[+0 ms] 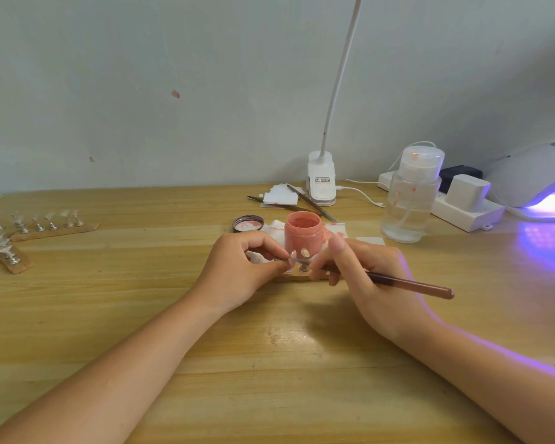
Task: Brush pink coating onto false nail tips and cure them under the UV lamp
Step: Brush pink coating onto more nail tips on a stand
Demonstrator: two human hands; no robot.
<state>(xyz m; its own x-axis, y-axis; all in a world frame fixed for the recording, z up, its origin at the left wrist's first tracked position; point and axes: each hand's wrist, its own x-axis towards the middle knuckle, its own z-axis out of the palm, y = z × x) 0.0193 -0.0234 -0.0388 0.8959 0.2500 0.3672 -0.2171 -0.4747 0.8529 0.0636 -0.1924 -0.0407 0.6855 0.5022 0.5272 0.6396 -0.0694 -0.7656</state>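
The left hand (237, 267) rests on the wooden bench (269, 363) at centre, its grip pinching a small metal stand that carries a clear false nail tip (293, 255) between thumb and forefinger. The right hand (362, 277) grasps a slender brown brush (410, 285) in a pen hold, the handle running out to the right and the bristle end, hidden by the fingers, directed at the nail tip. A second nail tip (304, 252) stands upright on its stand just beside the first, on a short wooden strip (297, 277) lying between the hands. Directly behind them sits a small round jar (302, 233) of pink coating, lid off, on a stained white paper wipe (334, 230); its round lid (248, 223) lies upturned just to the left. At the far left, two more wooden strips (53, 230) hold rows of clear nail tips on metal stands. Far from the hands, tweezers (311, 203) lie across white paper scraps beside the base of a white clip lamp (321, 182) with a flexible neck. To the right stands a clear cylindrical pump bottle (410, 200) with pink smears, then a white power strip (462, 209) with plugged-in adapters. The white domed UV lamp (535, 181) sits at the far right edge, casting violet light on the bench.
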